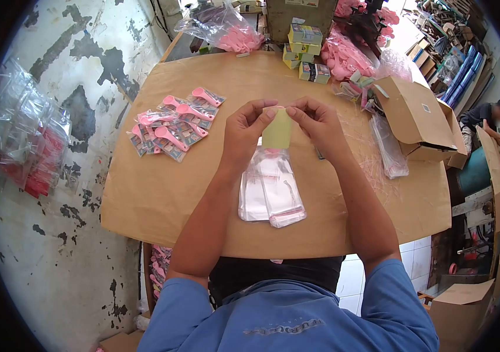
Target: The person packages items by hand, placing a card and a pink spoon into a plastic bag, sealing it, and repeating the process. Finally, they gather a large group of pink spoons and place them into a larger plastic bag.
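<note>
My left hand (246,128) and my right hand (321,126) pinch a small yellow-green card (277,130) by its upper corners, one on each side. The card hangs upright over the table, and a bit of pink shows just below its lower edge. Whatever is behind the card is hidden. Beneath it, near my body, lies a pile of clear plastic bags (270,190). To the left of my left hand is a heap of packed pink scoops (171,138), each in a clear bag with a printed card.
A brown-covered table (162,205) spans the space before me. Stacked card packs (304,41) and bagged pink pieces (344,56) stand at the back. An open cardboard box (417,114) and clear bags (389,149) lie right. Another person (484,120) sits farther off.
</note>
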`<action>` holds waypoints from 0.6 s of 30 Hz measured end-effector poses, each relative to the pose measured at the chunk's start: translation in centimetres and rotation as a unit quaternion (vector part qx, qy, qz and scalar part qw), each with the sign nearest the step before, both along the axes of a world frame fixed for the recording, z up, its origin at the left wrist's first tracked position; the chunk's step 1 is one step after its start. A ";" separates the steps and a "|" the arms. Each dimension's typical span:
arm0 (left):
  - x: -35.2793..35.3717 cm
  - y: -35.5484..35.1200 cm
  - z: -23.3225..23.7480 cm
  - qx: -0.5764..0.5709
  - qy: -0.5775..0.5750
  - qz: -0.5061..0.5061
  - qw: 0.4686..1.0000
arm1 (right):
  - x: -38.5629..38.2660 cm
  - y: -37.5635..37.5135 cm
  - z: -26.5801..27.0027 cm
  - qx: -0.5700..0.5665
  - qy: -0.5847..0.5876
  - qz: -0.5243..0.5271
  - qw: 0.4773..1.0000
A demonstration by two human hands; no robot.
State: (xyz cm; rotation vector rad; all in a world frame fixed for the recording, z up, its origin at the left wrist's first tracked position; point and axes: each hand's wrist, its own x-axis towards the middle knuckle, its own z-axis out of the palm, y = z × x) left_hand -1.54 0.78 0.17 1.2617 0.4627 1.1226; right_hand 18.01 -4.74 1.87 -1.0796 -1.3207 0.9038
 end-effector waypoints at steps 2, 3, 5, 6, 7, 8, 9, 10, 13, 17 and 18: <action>-0.3 0.2 0.2 -0.001 0.015 -0.007 1.000 | 0.5 0.0 0.1 -0.033 0.009 -0.009 0.999; -0.4 0.2 0.4 -0.002 0.022 -0.010 1.000 | 0.6 -0.1 0.3 -0.030 0.028 -0.001 0.999; -0.5 -0.2 1.0 -0.009 0.021 -0.014 1.000 | 0.6 -0.4 0.8 -0.025 0.068 0.016 0.997; -0.5 -0.4 1.2 -0.013 0.019 -0.016 1.000 | 0.5 -0.5 0.9 -0.026 0.088 0.019 0.996; -0.4 -0.5 1.3 -0.016 0.009 -0.012 1.000 | 0.4 -0.5 1.0 -0.028 0.108 0.022 0.994; -0.3 -0.6 1.3 -0.019 -0.001 -0.008 1.000 | 0.3 -0.5 1.0 -0.030 0.128 0.025 0.991; -0.3 -0.6 1.3 -0.023 -0.011 -0.004 1.000 | 0.4 -0.4 0.8 -0.024 0.129 0.030 0.991; -0.4 -0.5 1.3 -0.016 -0.012 -0.009 1.000 | 0.6 -0.2 0.4 -0.019 0.130 0.034 0.991; -0.7 -0.1 0.8 -0.016 -0.031 -0.030 0.999 | 1.1 -0.2 0.1 -0.007 0.097 0.043 0.994; -1.1 0.4 0.4 -0.065 -0.087 -0.092 0.990 | 1.6 -0.4 0.3 0.016 0.085 0.088 0.992; -1.3 0.5 0.4 -0.078 -0.096 -0.112 0.986 | 1.7 -0.5 0.6 0.014 0.066 0.082 0.994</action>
